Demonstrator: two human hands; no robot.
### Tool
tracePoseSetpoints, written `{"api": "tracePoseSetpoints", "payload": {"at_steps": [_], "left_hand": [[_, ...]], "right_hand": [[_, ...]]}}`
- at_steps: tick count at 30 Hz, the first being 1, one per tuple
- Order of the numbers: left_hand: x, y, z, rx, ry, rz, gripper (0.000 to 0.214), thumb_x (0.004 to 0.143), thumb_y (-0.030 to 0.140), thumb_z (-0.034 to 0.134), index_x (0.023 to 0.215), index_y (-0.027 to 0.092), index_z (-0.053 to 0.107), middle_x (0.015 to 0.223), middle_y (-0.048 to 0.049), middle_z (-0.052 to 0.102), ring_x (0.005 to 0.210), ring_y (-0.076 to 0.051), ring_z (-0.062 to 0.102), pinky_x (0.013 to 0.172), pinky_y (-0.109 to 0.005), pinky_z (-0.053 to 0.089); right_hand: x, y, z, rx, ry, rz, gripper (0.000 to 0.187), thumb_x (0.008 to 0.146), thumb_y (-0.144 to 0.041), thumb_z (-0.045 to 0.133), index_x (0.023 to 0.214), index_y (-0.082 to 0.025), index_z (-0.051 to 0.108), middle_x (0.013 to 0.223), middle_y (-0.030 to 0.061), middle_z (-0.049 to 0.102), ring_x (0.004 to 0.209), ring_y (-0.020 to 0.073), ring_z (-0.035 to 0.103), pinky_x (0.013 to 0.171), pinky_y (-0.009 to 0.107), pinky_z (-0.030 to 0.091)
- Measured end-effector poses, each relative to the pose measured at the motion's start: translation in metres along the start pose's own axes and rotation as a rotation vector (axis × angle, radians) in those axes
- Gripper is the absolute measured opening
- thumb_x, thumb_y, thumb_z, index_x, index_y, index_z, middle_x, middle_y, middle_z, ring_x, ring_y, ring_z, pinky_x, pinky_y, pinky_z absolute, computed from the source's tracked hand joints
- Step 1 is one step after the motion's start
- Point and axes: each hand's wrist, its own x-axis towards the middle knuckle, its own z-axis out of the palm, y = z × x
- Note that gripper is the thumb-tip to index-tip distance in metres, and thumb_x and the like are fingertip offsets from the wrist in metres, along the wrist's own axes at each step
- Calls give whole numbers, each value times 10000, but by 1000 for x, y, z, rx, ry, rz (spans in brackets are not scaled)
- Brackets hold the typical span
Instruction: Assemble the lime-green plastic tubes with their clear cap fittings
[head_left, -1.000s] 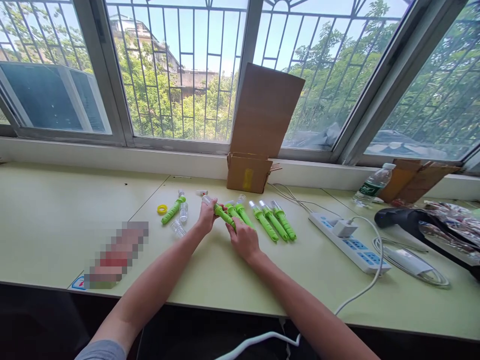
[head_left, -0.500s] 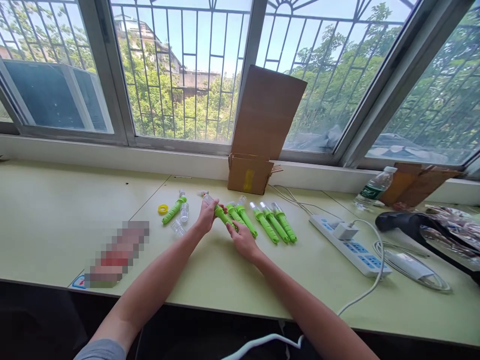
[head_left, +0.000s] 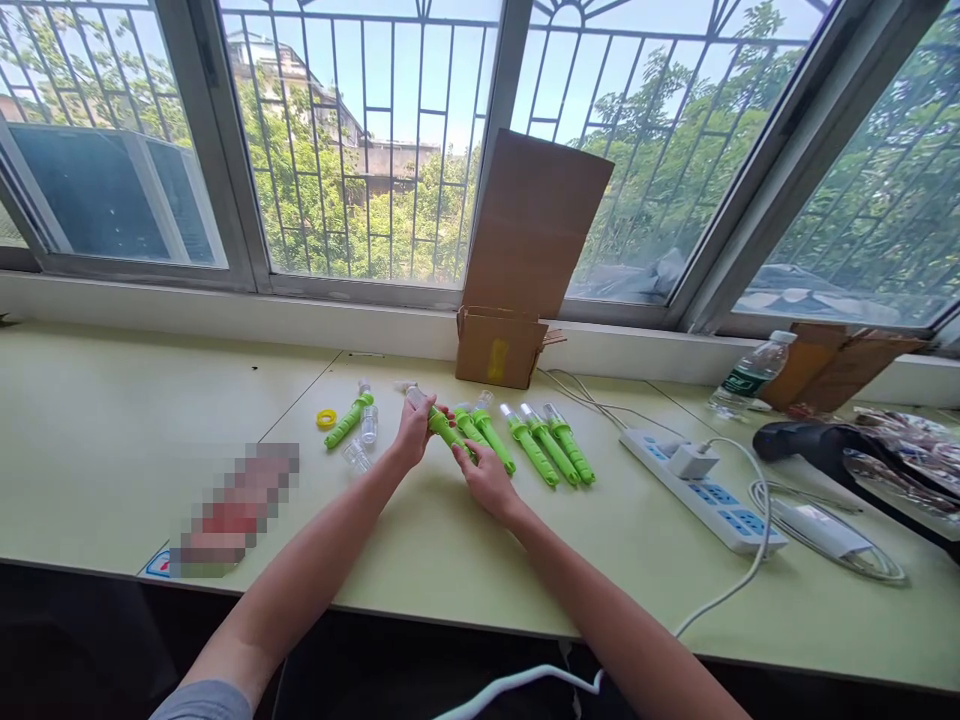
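Note:
Both of my hands are closed around one green plastic stick with a clear cap (head_left: 444, 430), which is tilted with its clear end pointing up and left. My left hand (head_left: 412, 432) grips it near the clear cap. My right hand (head_left: 486, 478) pinches its lower green end. Two more green sticks (head_left: 491, 440) lie just beyond my right hand, partly hidden by it. Farther right, a group of three green sticks (head_left: 551, 455) lies side by side. Left of my hands are another green stick (head_left: 346, 422), loose clear caps (head_left: 369, 425) and a yellow ring (head_left: 325, 418).
A cardboard box (head_left: 495, 350) with a raised flap stands against the window sill. On the right lie a white power strip (head_left: 701, 490) with cables, a water bottle (head_left: 754, 375) and a black strap-like object (head_left: 810, 445). A blurred patch (head_left: 236, 515) covers something at the front left.

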Motion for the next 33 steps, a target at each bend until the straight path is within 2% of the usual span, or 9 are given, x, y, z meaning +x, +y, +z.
{"api": "tracePoseSetpoints", "payload": {"at_steps": [3, 7, 12, 18, 23, 27, 30, 33], "left_hand": [[1, -2, -1, 25, 47, -12, 419, 712, 409, 715, 943, 196, 437, 730, -13, 636, 689, -190, 681, 693, -359, 562], [2, -5, -1, 33, 154, -24, 419, 732, 453, 701, 939, 185, 455, 739, -27, 637, 678, -193, 685, 665, -344, 565], [1, -3, 0, -41, 188, 5, 334, 765, 324, 680, 940, 191, 428, 760, -25, 636, 672, -180, 684, 689, -363, 574], [3, 0, -2, -78, 194, -3, 313, 733, 158, 652, 900, 199, 390, 776, -15, 635, 626, -143, 656, 723, -384, 576], [6, 2, -3, -80, 179, -12, 379, 687, 142, 695, 907, 200, 393, 813, -20, 639, 617, -131, 642, 726, -384, 571], [8, 2, -4, -73, 170, -11, 425, 659, 150, 721, 926, 202, 395, 817, -13, 635, 608, -129, 637, 730, -386, 566], [9, 1, -5, -76, 141, -3, 448, 649, 175, 734, 939, 204, 393, 820, -11, 637, 602, -129, 637, 746, -400, 563], [11, 0, -7, -71, 120, -3, 459, 643, 193, 739, 943, 205, 391, 815, -8, 643, 595, -131, 640, 752, -403, 560]], "right_hand": [[-2, 3, 0, -219, 84, -17, 347, 907, -450, 467, 1077, -231, 676, 788, 48, 693, 677, 208, 601, 637, 303, 435], [-3, 5, -3, -427, 135, -21, 354, 916, -398, 493, 1196, -243, 645, 971, 79, 711, 850, 237, 642, 723, 305, 452], [-3, 3, -3, -508, 112, -9, 385, 939, -370, 467, 1280, -245, 596, 1068, 85, 692, 915, 235, 639, 760, 302, 450], [-2, 3, 0, -340, -2, 83, 428, 921, -431, 474, 1279, -235, 605, 893, 57, 719, 777, 219, 644, 696, 295, 450], [-1, 4, 2, -204, -11, 80, 430, 891, -446, 495, 1229, -224, 642, 887, 56, 710, 780, 218, 626, 708, 302, 456], [1, 4, 1, -60, -46, 73, 429, 875, -478, 495, 1162, -214, 674, 860, 54, 691, 742, 203, 583, 656, 292, 444], [2, 2, 0, 108, -85, 104, 436, 864, -505, 504, 1113, -195, 684, 757, 42, 627, 652, 170, 519, 575, 269, 405], [2, -3, -4, 294, -159, 194, 405, 841, -512, 547, 1062, -199, 676, 624, -2, 483, 536, 124, 403, 468, 236, 311]]}}
